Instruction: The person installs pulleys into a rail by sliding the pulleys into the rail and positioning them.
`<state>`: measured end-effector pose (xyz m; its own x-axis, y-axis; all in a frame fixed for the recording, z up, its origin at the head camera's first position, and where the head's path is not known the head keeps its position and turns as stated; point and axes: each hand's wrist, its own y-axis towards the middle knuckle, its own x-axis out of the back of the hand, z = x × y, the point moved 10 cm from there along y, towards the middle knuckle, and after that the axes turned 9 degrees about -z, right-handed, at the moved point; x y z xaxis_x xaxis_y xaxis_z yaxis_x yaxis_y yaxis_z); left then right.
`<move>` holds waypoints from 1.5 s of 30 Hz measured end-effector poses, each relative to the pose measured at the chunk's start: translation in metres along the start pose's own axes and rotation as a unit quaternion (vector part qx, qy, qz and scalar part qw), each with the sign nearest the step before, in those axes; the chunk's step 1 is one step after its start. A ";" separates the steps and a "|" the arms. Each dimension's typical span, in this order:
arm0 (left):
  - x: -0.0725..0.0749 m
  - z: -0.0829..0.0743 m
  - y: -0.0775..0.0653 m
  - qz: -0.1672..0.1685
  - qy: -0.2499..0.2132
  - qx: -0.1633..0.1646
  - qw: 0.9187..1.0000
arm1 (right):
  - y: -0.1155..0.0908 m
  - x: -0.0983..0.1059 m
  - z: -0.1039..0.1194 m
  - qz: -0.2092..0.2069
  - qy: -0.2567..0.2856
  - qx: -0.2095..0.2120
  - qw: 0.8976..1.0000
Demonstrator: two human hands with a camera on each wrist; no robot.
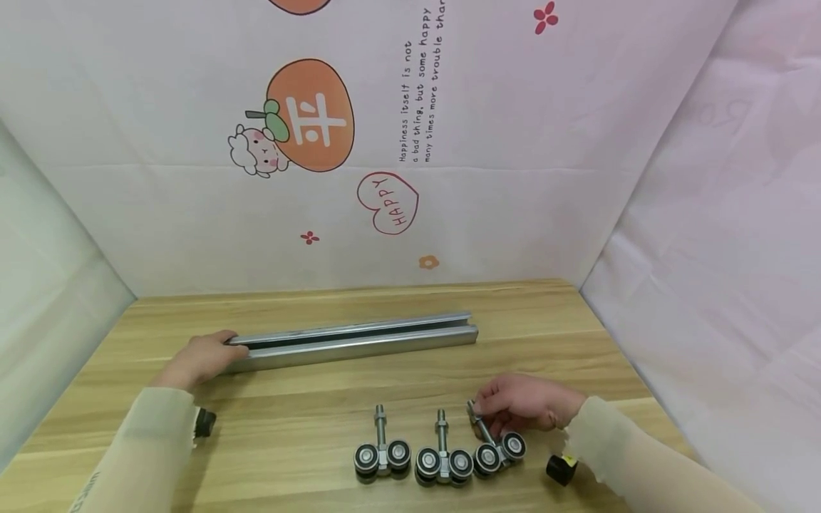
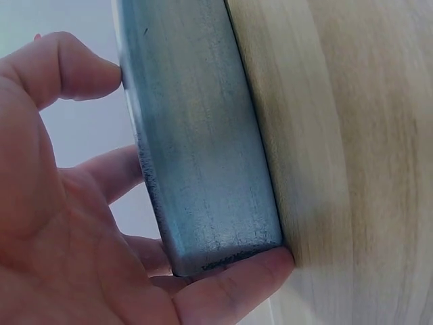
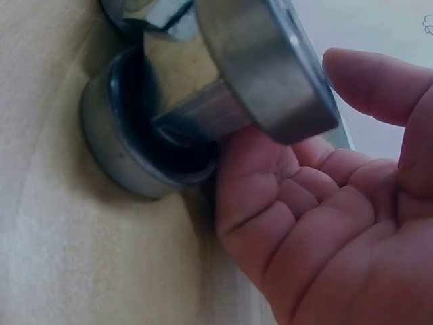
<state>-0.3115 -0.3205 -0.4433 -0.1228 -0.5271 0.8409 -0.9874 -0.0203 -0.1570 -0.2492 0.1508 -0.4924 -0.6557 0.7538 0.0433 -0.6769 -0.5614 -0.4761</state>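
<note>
My left hand (image 1: pixel 202 358) grips the left end of the steel channel rail (image 1: pixel 365 348), its long axis running rightward, beyond the roller trolley (image 1: pixel 501 454) whose bolt (image 1: pixel 485 431) my right hand (image 1: pixel 524 399) pinches.

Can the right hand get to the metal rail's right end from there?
Probably yes: only bare tabletop lies between the right hand and the rail, though that hand holds a roller.

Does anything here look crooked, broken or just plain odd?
The lettering on the backdrop runs sideways, as if hung turned. The rightmost roller slants, unlike the left roller and middle roller, but the right hand is gripping its bolt, which likely explains it. I see nothing spilled or broken.
</note>
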 end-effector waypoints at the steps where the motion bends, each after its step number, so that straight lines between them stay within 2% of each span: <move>1: 0.000 -0.001 0.000 0.000 0.001 -0.001 1.000 | 0.000 0.000 0.000 0.001 0.001 0.000 1.000; 13: 0.000 -0.003 -0.001 0.001 -0.001 -0.003 1.000 | 0.000 0.006 -0.002 -0.022 -0.010 0.013 1.000; 26: 0.000 -0.001 0.000 -0.003 -0.011 -0.007 1.000 | -0.004 0.020 -0.006 -0.088 0.004 0.010 0.996; 34: 0.001 -0.002 -0.002 -0.004 -0.009 -0.007 1.000 | -0.006 0.027 -0.001 -0.090 -0.005 0.021 0.996; 45: 0.005 -0.006 -0.002 -0.013 0.005 -0.013 1.000 | -0.015 0.045 0.009 -0.121 -0.014 0.037 0.992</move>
<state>-0.3108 -0.3181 -0.4362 -0.0987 -0.5178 0.8498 -0.9924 -0.0116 -0.1223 -0.2711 0.1899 -0.4755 -0.4789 0.8606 0.1735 -0.8381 -0.3894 -0.3820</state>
